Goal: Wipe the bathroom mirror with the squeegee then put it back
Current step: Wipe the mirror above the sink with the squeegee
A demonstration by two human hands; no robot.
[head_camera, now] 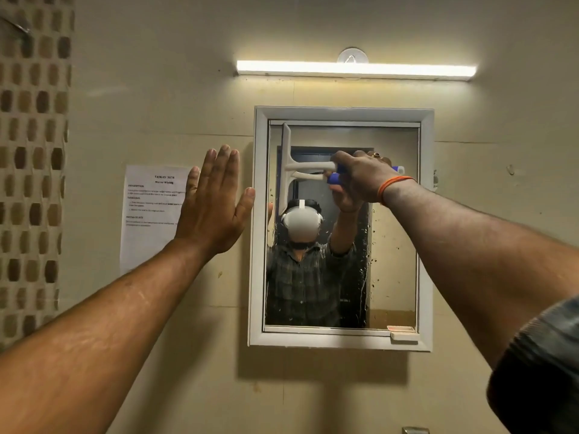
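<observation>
In the head view, the squeegee (pixel 289 170) is gripped by its blue handle in the right hand (pixel 360 180), its blade set upright against the mirror (pixel 391 245) near the upper left corner of the glass. The left hand (pixel 213 208) is laid flat, fingers straight, on the wall beside the white frame (pixel 258 245), the thumb touching the frame. The stroke is probably best made with even pressure and the blade kept flat on the glass, and repeated lower down, where droplets are seen. A printed sheet (pixel 150 214) is fixed to the beige wall, a tube light (pixel 355 69) is lit above, and patterned tiles (pixel 31 151) are seen at the left.
</observation>
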